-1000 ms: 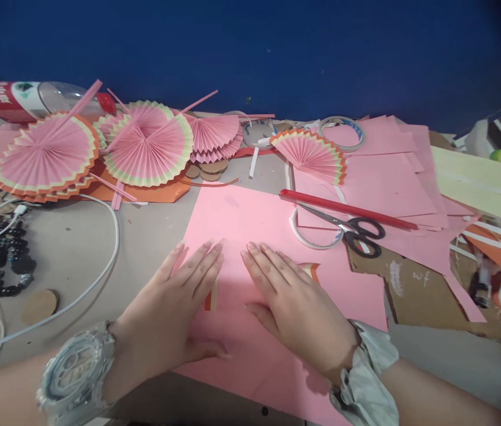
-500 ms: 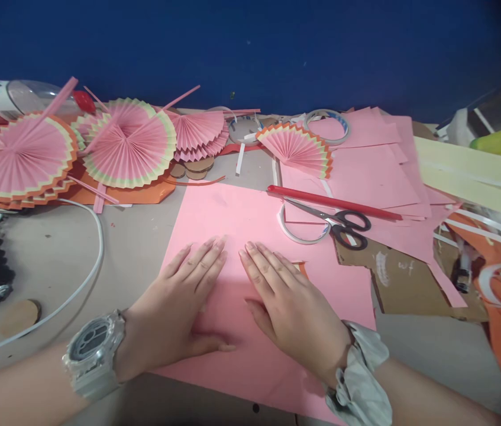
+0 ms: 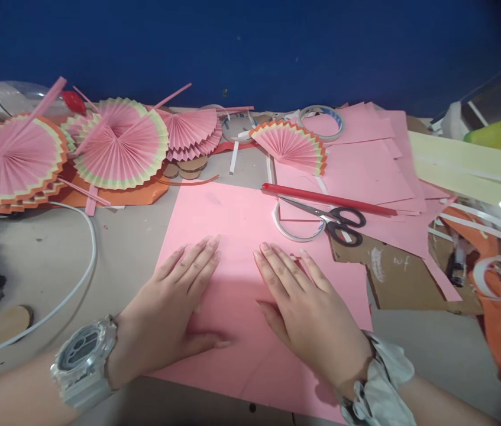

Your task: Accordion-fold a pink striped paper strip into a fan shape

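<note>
A large sheet of pink paper (image 3: 232,284) lies on the grey table in front of me. My left hand (image 3: 174,302) rests flat on its left part, fingers stretched forward and thumb out to the side. On the right part lies my right hand (image 3: 307,313), palm down with the fingers extended. Neither hand grips anything. Just beyond my right hand are scissors (image 3: 343,225) with black handles, a roll of tape (image 3: 279,228) partly under them, and a long red stick-like piece (image 3: 330,199). The paper beneath my palms is hidden.
Pleated paper fans (image 3: 121,142) stand along the back left, beside a plastic bottle (image 3: 23,99). Another pleated fan (image 3: 292,148) lies at the back centre. Pink sheets (image 3: 356,165) and brown cardboard (image 3: 396,284) spread to the right. A white cable (image 3: 88,260) curves across the left.
My right hand has slid a little to the right over the pink paper, widening the gap between my hands. My left hand stays flat on the sheet. The view has shifted slightly.
</note>
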`<state>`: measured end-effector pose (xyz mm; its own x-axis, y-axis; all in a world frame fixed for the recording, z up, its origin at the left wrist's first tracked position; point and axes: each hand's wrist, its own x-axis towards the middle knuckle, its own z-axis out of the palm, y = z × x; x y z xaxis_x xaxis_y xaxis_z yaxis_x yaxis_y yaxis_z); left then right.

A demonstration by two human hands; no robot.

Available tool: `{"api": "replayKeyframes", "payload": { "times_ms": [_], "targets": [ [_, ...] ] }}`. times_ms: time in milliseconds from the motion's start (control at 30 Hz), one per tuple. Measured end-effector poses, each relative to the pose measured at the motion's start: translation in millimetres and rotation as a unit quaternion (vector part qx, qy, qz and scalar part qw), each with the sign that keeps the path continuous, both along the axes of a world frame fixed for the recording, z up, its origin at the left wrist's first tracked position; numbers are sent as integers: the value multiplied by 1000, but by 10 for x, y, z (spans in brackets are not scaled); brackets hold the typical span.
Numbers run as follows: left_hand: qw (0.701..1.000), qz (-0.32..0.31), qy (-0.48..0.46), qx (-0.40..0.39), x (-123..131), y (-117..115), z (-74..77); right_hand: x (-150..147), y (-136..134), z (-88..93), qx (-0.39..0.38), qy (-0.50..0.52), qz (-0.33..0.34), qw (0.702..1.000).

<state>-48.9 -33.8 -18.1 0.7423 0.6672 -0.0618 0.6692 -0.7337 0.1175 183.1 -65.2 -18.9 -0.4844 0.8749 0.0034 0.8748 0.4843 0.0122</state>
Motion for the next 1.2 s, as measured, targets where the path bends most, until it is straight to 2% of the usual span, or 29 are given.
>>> {"api": "replayKeyframes", "payload": {
  "times_ms": [400,567,667,767,933,1067,1200],
  "targets": [
    [1000,21,14,4,-15,-26,-1,15,-46,-6,-8,4,-22,1000],
    [999,6,25,18,-31,-34,60,160,-45,13,11,8,-55,998],
    [1000,-3,14,22,48,-16,155,268,-38,1,9,10,-50,999],
    [1000,-17,6,1,248,41,213,308,-27,-30,0,11,-41,999],
    [998,-54,6,-43,540,142,105,308,-30,-39,-13,26,-43,999],
    [997,-65,6,-42,559,150,6,336,-47,-19,-17,34,-42,998],
    [997,-70,0,-34,539,143,-9,346,-52,-13,-15,24,-43,999]
  ]
}}
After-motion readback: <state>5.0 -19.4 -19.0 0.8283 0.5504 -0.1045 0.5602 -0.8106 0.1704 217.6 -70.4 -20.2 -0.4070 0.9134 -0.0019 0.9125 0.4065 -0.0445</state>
